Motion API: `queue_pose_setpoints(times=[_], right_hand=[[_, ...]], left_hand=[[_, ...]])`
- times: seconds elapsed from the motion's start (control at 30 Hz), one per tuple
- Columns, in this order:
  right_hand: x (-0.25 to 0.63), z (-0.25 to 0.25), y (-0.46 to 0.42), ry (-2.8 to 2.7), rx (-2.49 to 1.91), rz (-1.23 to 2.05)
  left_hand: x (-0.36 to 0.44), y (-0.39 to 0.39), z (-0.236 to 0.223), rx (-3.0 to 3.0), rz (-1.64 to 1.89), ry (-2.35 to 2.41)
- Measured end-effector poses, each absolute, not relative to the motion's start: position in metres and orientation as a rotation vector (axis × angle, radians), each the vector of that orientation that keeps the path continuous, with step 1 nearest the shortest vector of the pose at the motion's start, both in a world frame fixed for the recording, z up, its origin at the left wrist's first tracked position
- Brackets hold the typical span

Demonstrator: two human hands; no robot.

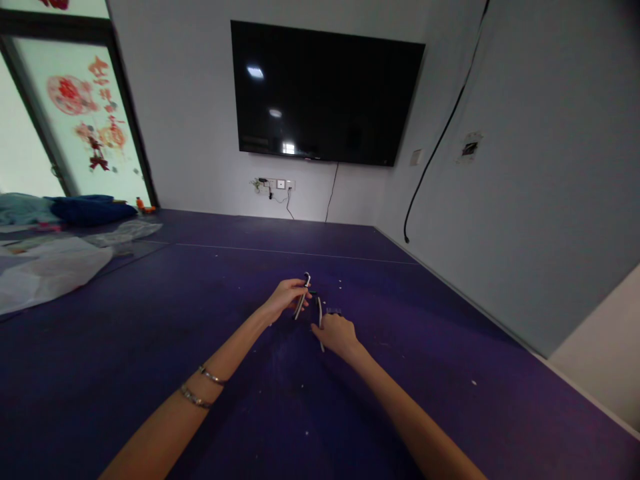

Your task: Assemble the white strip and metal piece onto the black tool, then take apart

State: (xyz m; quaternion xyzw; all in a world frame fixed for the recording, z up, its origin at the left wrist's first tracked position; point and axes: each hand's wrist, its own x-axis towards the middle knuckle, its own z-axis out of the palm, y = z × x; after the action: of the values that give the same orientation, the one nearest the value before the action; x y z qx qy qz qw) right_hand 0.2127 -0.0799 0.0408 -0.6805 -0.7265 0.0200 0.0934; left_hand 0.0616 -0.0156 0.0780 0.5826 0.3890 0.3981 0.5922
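My left hand pinches a slim, slightly curved black-and-white piece between thumb and fingers, its hooked tip pointing up and away. To its right, my right hand is closed, knuckles up, low over the purple surface. A second thin pale strip with a dark edge runs upright along that hand's thumb side. Its lower end shows below the thumb, and I cannot tell how firmly it is held. Just beyond the right knuckles is a small dark, partly see-through object, mostly hidden. The kind of these pieces is too small to make out.
Small white bits dot the purple surface. White plastic sheeting and a dark blue cloth lie at the left. A black cable hangs along the right wall. A television is mounted ahead above sockets.
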Motion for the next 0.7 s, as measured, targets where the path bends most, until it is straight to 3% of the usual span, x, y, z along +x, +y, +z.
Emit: queue_pose_setpoints(times=[0.37,0.53,0.7], right_hand=[[0.245,0.058,-0.079,-2.041,-1.983,0.135],[0.295,0.081,-0.077,-1.924,-1.642,0.338],[0.329,0.106,-0.084,-1.881,-1.359,0.296]], left_hand=[[0.060,-0.026,0.091,1.543,0.848,0.916],[0.061,-0.028,0.088,1.690,0.844,0.819],[0.063,-0.031,0.088,1.733,0.899,0.744]])
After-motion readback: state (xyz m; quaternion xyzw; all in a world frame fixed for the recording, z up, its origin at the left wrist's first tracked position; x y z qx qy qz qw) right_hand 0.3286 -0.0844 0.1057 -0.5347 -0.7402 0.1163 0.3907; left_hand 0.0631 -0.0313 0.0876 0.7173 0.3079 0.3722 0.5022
